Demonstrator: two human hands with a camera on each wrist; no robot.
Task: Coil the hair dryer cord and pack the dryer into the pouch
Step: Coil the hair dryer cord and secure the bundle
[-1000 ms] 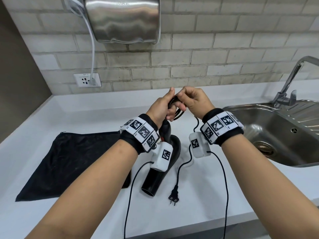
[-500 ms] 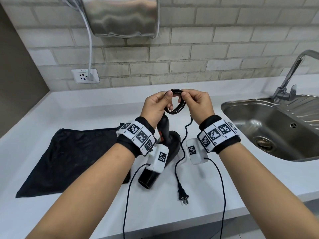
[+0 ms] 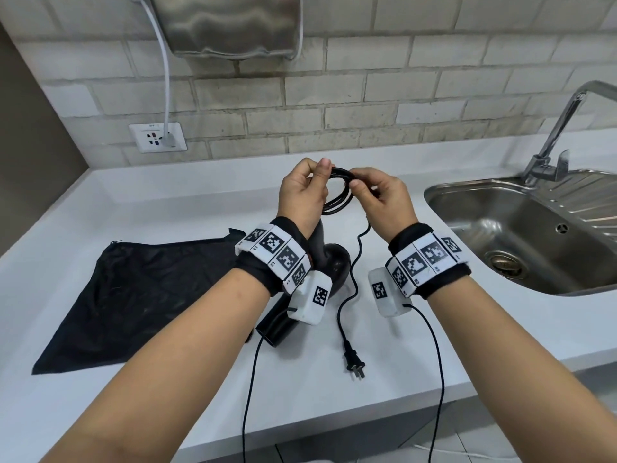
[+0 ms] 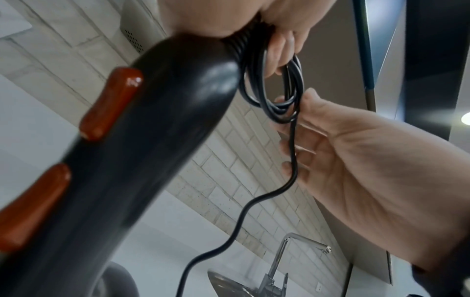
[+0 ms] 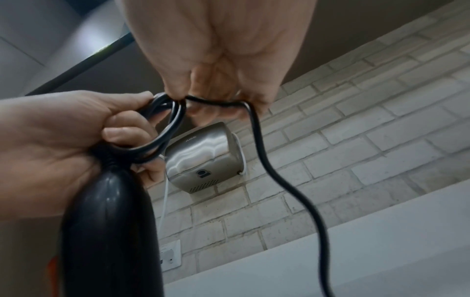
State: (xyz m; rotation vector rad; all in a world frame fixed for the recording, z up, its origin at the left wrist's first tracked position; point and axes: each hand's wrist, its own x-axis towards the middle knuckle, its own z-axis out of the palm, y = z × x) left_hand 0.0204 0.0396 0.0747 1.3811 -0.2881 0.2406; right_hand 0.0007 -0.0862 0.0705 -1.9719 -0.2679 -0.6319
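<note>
Pinching cord [image 3: 337, 192] coil, both hands; wall dryer [image 5: 203, 158] reads "AIKE"

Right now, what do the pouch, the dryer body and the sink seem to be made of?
The pouch looks like thin matte black fabric, since it lies flat and creased. The dryer body seems glossy black plastic, given its soft highlights, with orange-red switches. The sink appears to be brushed stainless steel, showing dull reflections.

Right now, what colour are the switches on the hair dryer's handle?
Orange-red switches, on the black hair dryer; clearest in the left wrist view.
</note>
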